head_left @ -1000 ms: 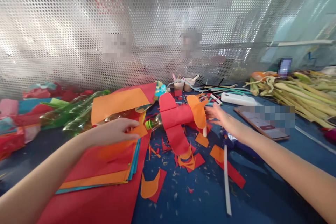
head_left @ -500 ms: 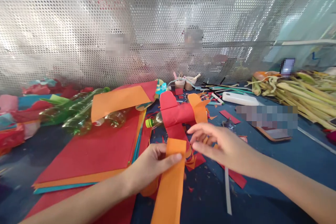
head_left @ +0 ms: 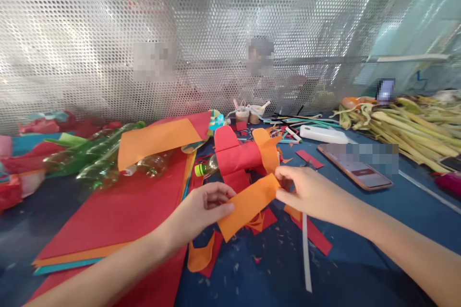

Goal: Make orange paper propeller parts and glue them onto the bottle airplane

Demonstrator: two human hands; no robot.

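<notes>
An orange paper strip [head_left: 248,206] is held slantwise above the blue table. My right hand [head_left: 302,189] pinches its upper right end between thumb and fingers. At the strip's left edge is my left hand [head_left: 207,206], thumb over the paper and fingers curled behind it. Just beyond lies a plastic bottle with a lime-green cap [head_left: 200,169], wrapped in red paper [head_left: 241,156] with red wing-like flaps. An orange paper piece [head_left: 267,148] is around its right end. Below my left hand lies a curved orange cutout [head_left: 200,255] on red paper.
Red, orange and blue sheets [head_left: 118,216] are stacked at left, with green plastic bottles [head_left: 104,163] behind. Right are a phone [head_left: 355,168], a white oblong object [head_left: 323,134] and dry husks [head_left: 403,124]. Paper scraps and a white strip [head_left: 307,254] lie near. A perforated metal panel [head_left: 216,33] stands behind.
My right hand has come down onto the strip and taken hold of its end. The strip has turned from nearly upright to slanting up rightward, and my left hand has shifted to its left edge.
</notes>
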